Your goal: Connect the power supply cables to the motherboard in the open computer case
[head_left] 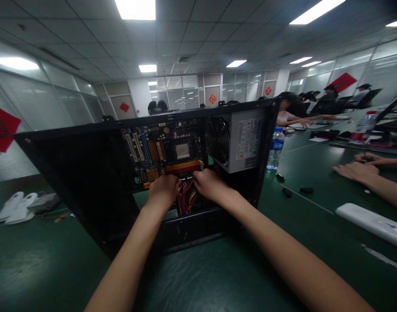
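Cables [187, 197] are flanked by the left hand [164, 190] and right hand [209, 183], both curled, grip impossible to tell; moving room is bounded by the black case [192, 229]'s edges.

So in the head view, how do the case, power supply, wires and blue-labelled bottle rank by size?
Largest to smallest:
1. Case
2. Power supply
3. Wires and blue-labelled bottle: too alike to rank
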Available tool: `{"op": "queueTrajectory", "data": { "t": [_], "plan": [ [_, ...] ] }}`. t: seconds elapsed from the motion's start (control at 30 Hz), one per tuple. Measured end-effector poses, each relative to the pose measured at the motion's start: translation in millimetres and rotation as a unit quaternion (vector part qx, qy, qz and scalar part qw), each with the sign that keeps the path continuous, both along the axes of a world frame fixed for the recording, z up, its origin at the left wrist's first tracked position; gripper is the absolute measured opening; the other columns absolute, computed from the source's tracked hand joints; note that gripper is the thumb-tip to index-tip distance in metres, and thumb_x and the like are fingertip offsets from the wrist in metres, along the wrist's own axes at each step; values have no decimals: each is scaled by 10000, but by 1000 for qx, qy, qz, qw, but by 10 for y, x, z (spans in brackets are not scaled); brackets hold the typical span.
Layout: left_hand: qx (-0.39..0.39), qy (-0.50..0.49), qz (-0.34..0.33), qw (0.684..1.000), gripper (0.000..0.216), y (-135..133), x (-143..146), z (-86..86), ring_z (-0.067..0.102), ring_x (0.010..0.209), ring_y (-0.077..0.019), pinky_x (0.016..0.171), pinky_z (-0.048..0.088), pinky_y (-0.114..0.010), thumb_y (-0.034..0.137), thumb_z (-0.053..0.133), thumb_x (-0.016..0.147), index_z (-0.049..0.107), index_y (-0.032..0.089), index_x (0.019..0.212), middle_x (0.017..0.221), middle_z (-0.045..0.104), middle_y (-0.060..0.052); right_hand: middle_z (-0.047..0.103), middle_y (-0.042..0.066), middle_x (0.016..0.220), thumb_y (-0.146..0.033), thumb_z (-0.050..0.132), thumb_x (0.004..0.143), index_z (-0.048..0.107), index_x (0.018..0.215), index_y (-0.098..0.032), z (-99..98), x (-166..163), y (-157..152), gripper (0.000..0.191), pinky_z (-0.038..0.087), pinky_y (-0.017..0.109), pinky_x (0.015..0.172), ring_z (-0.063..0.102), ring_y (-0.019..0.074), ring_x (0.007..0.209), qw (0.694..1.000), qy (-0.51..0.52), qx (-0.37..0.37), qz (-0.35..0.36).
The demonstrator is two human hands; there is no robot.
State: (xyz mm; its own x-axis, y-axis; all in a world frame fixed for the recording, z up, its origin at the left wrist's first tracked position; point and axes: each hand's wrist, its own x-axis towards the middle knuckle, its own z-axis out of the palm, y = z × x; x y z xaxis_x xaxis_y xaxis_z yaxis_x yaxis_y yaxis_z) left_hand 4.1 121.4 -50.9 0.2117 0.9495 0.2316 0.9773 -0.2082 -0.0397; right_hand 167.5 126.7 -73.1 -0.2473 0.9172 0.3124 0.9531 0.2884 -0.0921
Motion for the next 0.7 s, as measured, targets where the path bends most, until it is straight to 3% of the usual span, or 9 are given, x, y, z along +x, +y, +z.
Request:
{"op": "queueTrajectory", "data": {
  "t": [0.47,0.7],
  "plan": [
    [11,18,10,1000,374,-44,53,-4,716,931,-351,734,546,-428,348,410,978,736,166,1006,968,742,-171,711,173,983,-210,466,947,690,1028,-151,35,-30,-39,246,494,326,713,707,296,907,1000,0,-1,-14],
    [34,18,-14,999,357,-49,26,-52,720,910,-353,722,543,-428,285,397,976,728,152,962,934,738,-169,721,165,953,-187,440,944,696,980,-156,21,-31,-29,260,503,328,710,713,288,889,1000,5,11,-9]
  ]
}}
